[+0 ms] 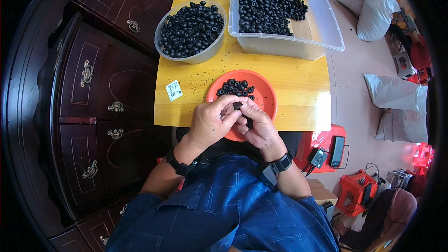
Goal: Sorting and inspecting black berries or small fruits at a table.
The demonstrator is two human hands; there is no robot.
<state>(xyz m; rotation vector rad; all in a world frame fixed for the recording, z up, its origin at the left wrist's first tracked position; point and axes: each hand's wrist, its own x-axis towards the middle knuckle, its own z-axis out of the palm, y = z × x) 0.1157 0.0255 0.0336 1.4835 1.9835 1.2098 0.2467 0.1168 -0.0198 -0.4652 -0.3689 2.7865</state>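
In the head view, my left hand (208,117) and right hand (259,123) meet over the near part of an orange-red round basin (270,98), thumbs and fingers pinching a small black piece (237,105) between them. My right fingers also curl round something dark, mostly hidden. Black ring-shaped parts (237,85) lie in the basin, with a round translucent tub (192,58) and a rectangular translucent bin (284,43) of similar parts beyond on the yellow table (298,81).
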